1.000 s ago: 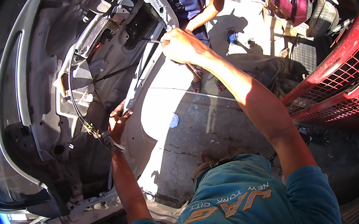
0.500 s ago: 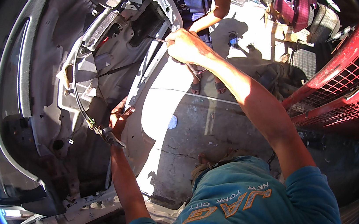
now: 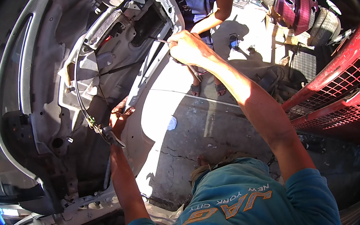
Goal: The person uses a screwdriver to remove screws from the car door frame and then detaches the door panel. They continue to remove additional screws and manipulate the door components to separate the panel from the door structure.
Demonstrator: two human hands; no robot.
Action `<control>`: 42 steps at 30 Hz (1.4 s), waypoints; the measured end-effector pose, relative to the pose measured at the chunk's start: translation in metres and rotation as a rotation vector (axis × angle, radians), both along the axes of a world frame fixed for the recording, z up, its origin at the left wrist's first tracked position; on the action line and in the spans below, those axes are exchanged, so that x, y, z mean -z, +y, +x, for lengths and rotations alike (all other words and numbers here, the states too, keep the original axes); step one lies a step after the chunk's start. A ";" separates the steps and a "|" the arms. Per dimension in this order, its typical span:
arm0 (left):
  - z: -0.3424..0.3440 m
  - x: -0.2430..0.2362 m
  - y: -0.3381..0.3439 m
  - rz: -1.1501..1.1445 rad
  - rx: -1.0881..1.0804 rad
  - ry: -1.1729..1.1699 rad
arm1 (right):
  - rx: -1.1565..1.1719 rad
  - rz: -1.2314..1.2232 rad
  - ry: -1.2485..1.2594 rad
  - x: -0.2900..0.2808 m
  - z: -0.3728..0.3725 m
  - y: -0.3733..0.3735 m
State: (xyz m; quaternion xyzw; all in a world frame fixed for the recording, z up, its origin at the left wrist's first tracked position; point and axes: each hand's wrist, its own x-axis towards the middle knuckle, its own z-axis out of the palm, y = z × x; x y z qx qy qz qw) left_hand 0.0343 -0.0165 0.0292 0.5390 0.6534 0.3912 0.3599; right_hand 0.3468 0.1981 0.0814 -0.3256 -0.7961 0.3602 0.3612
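Observation:
My right hand [image 3: 188, 48] is closed around a thin metal rod [image 3: 160, 40], whose tip points left into the stripped car body [image 3: 139, 68]. Most of the rod is hidden in the fist, so its kind does not show. Lower down, my left hand [image 3: 120, 115] is at the inner edge of the pale panel [image 3: 143, 139]. Its fingers are curled, and what they pinch is too small and shaded to name. A dark cable [image 3: 78, 88] runs down to a metal fitting [image 3: 110, 136] in front of my left wrist.
Another person [image 3: 197, 8] stands at the far side, an arm close to my right hand. Red frames with mesh [image 3: 334, 99] stand at the right. Behind them are a pink rounded object [image 3: 295, 10] and boxes. Cracked concrete floor [image 3: 183, 143] lies below.
Both hands stay in nearly the same places. My right hand has shifted very slightly, still holding the rod. The view has moved a little.

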 end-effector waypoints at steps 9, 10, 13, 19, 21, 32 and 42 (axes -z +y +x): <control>0.006 -0.003 0.002 -0.002 -0.008 0.005 | 0.031 -0.013 0.028 0.002 0.001 -0.003; 0.008 -0.005 0.002 -0.016 -0.018 -0.018 | 0.033 -0.012 0.036 0.002 0.001 -0.003; 0.002 0.002 0.000 0.012 -0.002 -0.041 | 0.088 -0.007 0.107 0.005 0.000 -0.009; 0.002 0.000 0.000 -0.021 -0.013 -0.018 | 0.102 -0.052 0.242 0.014 -0.001 -0.013; 0.000 0.003 0.001 -0.014 0.000 -0.061 | 0.108 -0.114 0.255 0.014 0.001 -0.018; -0.015 0.016 0.002 0.022 -0.024 0.123 | 0.064 0.182 -0.084 0.003 -0.011 0.008; 0.012 0.005 0.006 -0.016 -0.174 0.378 | 0.019 0.222 -0.218 -0.043 0.030 -0.030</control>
